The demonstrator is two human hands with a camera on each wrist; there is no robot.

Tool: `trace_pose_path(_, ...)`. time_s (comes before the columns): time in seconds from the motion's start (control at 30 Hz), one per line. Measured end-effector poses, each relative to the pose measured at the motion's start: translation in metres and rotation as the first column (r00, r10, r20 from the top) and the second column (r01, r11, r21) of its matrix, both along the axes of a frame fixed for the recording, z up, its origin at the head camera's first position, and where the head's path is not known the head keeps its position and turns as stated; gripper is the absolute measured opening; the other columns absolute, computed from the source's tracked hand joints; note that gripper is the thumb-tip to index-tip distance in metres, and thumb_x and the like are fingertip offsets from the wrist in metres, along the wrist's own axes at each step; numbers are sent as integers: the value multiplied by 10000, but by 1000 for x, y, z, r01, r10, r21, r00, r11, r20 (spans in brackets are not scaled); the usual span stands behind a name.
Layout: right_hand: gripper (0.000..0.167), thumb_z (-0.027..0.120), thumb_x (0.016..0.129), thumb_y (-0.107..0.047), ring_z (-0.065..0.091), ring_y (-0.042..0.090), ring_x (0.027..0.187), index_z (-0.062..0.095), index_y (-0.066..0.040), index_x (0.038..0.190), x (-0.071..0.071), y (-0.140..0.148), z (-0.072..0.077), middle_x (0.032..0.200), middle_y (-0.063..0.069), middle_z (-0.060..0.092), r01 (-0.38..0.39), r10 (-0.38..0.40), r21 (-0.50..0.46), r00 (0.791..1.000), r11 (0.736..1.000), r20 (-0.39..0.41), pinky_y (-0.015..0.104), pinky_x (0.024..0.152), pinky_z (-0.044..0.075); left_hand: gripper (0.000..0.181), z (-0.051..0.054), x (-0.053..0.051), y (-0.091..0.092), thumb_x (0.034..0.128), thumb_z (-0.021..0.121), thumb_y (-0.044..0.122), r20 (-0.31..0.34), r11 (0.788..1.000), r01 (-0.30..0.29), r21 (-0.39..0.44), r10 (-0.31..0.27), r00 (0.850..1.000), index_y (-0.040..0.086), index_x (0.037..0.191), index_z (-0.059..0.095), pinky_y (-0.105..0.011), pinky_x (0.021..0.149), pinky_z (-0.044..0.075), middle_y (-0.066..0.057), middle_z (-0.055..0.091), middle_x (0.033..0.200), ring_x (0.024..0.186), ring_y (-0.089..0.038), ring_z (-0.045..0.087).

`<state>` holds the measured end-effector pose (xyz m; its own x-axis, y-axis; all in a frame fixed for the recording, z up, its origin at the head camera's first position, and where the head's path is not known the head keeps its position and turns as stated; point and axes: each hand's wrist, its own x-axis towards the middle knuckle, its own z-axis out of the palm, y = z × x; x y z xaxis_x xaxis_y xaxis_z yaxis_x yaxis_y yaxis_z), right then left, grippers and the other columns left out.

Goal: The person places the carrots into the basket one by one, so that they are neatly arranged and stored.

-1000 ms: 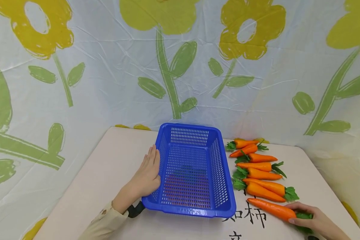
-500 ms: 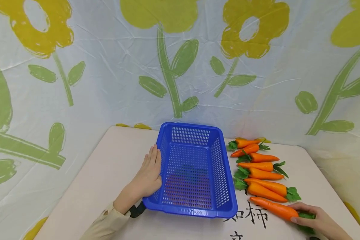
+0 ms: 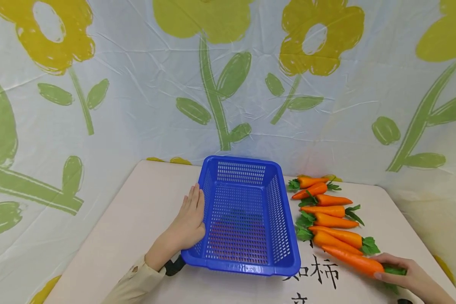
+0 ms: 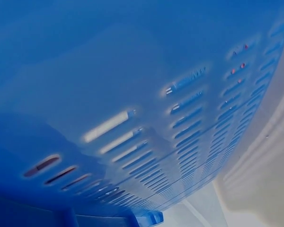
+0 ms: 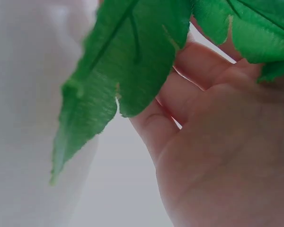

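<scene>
Carrot (image 3: 352,260) in the right hand (image 3: 412,276), beside the near end of the row of carrots (image 3: 335,221) on the desk (image 3: 118,232), was pinched between thumb and fingers near its green leaves (image 3: 396,271). The step looked like lining it up or lifting it; the next move seemed to call for a steady hold. Smooth and tapering, it lay slantwise; whether its tip touched its neighbour was hard to tell. The left hand (image 3: 188,219), fingers straight and together, rested against the blue basket (image 3: 243,268).
</scene>
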<state>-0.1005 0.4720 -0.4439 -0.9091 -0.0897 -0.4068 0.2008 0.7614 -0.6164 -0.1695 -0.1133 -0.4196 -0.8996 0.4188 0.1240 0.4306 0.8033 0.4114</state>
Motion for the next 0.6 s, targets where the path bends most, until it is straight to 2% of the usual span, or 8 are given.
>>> trace_pose_path(0.13,445,639,965,-273,518,-34,902,620,47,1272,0,1,8,1128,-36,669,9,-10,-18,1000,1000,-24,260,774,481,764,1,0,0,883,408,51,-5,1000,0,1,0,1000,-142,1521,34,-570,1177,53,-283,-107,1608,1481,-366,-135)
trace_pose_path(0.23,426,655,955,-263,539,29,881,629,44,1250,0,-1,13,1075,-36,675,16,-17,-21,998,1000,-53,233,744,476,761,1,0,0,885,405,51,-4,1000,0,1,0,1000,-142,1521,34,-571,1177,57,-283,-106,1608,1480,-369,-133)
trace_pose_path(0.4,343,646,961,-200,553,40,869,647,22,1222,-2,-2,18,1043,-98,675,-15,10,-36,991,999,-134,216,723,462,770,1,-1,0,882,403,49,11,1000,0,2,0,1000,-138,1523,20,-567,1178,44,-271,-126,1608,1478,-363,-148)
trace_pose_path(0.5,274,645,955,-135,560,39,870,669,0,1193,-3,-3,20,1027,-133,677,-57,43,-54,973,997,-227,195,711,452,775,1,-2,0,874,399,43,13,1000,1,6,-2,1000,-139,1522,14,-568,1178,41,-268,-129,1608,1478,-367,-145)
trace_pose_path(0.6,248,663,927,-60,577,56,869,684,-18,1170,-4,-6,23,1027,-97,698,-97,66,-74,937,993,-344,200,691,452,776,0,-2,0,870,397,39,11,1000,2,12,-2,1000,-140,1521,15,-570,1178,46,-271,-121,1609,1479,-373,-137)
